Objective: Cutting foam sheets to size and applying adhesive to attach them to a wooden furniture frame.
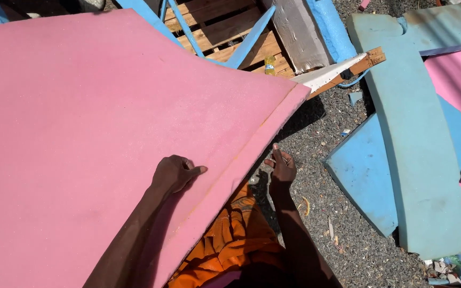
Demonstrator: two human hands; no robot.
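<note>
Pressing left hand (174, 173) on pink foam (92, 133)

Your pink foam sheet (81, 122) runs off the left, top and bottom edges, so you cannot see its full extent. It hides most of the wooden pallet (230, 32) behind it. Your right hand's (281, 168) fingers curl at the sheet's edge; whether they touch it stays unclear.

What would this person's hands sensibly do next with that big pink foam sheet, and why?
Probably bring the right hand onto the pink foam sheet: only the left hand presses its top near the edge, while the right hand sits just off that edge over the gravel.
</note>
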